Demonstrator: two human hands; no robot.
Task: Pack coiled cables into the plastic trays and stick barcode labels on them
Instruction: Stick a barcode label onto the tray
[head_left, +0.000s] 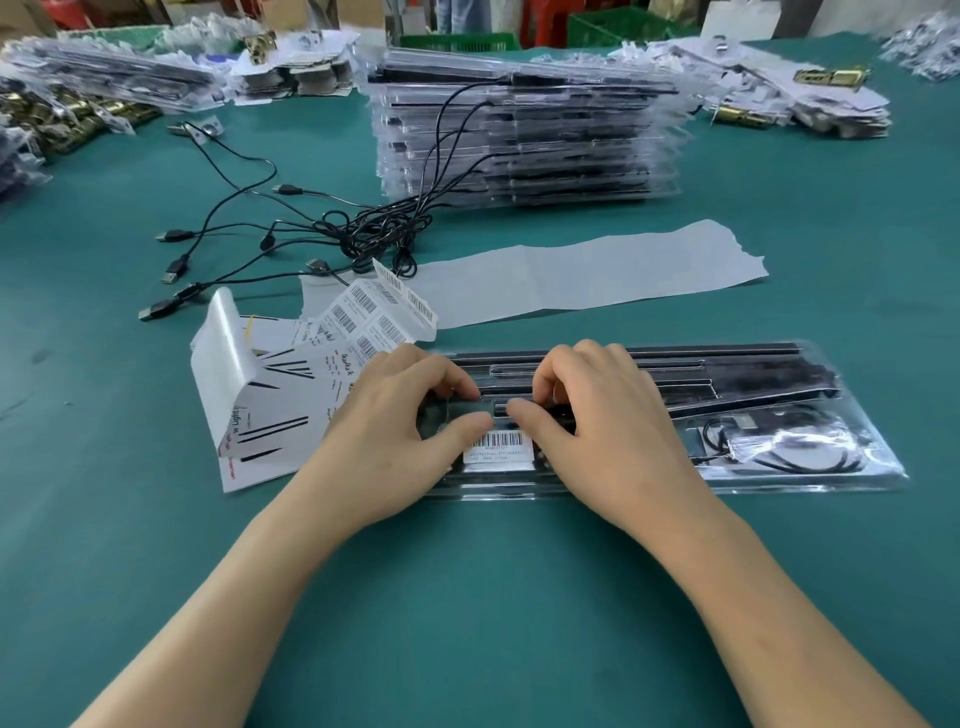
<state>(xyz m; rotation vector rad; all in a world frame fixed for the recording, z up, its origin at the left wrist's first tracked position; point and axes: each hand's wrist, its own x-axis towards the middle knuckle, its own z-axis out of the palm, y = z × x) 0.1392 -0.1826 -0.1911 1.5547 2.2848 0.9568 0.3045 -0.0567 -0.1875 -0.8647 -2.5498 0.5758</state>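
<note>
A clear plastic tray (779, 483) lies flat on the green table in front of me, holding black bars and a coiled black cable (789, 447) in its right part. A white barcode label (501, 454) sits on the tray's left part. My left hand (400, 431) and my right hand (597, 415) both rest on the tray. Their thumbs press the label's upper corners and their bent fingertips touch the tray above it. The tray's left end is hidden under my hands.
A sheet of barcode labels (363, 317) and printed paper cards (270, 410) lie left of the tray. Behind it lie a white backing strip (571, 270), tangled USB cables (363, 228) and a tall stack of packed trays (519, 135). Packaging piles line the far edge.
</note>
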